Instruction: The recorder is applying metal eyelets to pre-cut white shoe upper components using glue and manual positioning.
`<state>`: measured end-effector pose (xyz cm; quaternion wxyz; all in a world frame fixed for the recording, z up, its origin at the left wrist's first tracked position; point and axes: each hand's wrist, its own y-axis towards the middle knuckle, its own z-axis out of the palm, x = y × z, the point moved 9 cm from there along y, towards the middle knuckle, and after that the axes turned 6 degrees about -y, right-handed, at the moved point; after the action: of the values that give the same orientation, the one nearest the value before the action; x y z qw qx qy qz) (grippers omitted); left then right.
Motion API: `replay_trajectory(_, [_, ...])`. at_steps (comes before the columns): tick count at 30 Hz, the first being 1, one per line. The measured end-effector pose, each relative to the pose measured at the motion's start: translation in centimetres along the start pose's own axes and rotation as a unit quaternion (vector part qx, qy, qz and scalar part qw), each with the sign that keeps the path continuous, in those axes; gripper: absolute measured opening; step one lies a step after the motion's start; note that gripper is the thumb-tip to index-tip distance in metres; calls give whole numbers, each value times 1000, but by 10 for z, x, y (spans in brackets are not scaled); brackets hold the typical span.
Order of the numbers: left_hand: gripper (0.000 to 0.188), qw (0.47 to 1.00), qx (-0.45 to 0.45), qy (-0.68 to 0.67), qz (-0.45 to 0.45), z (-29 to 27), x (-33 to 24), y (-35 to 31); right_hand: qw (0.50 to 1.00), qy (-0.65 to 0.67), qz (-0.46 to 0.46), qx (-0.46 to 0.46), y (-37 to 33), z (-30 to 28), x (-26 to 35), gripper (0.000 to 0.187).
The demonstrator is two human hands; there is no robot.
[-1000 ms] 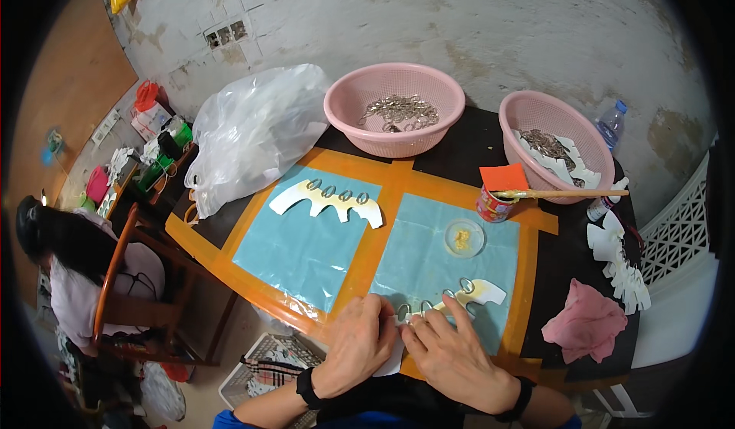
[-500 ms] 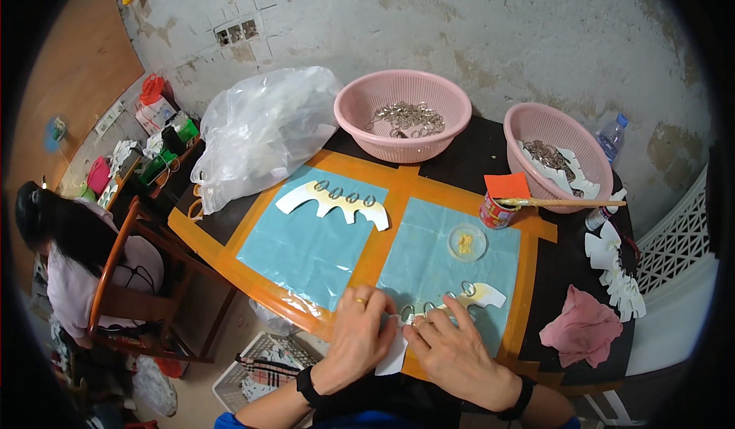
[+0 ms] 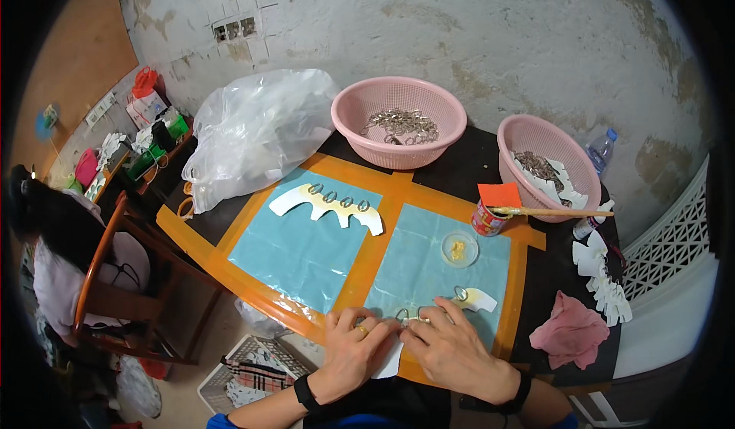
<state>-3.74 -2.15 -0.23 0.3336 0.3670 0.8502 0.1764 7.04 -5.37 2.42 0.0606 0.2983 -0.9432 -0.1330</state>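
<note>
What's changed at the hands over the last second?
The left hand has moved down toward the table's near edge. The right hand has stayed at the near strip. I can't make out anything newly gripped or let go. The far strip, cup and cloth stayed put; the view itself shifted slightly.

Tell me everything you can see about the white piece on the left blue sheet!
The white piece is a curved strip with a jagged near edge. It looks thin, maybe card or cloth. A yellowish tint colours its far part, where four metal rings sit in a row. It lies flat on the far part of the blue sheet. Neither the left hand nor the right hand touches it.
</note>
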Motion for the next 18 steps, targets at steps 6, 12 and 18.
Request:
replay_trajectory(6, [43,1000,23,16,-8,-7,-3,-5,994,84,58,-33,6,-8,-22,22])
replay_trajectory(12, [35,999,-22,41,-15,-10,-5,1,994,97,36,-37,21,1,-34,22])
replay_trajectory(18, [27,998,-35,60,-11,-3,-13,11,994,98,40,-32,21,0,-40,21])
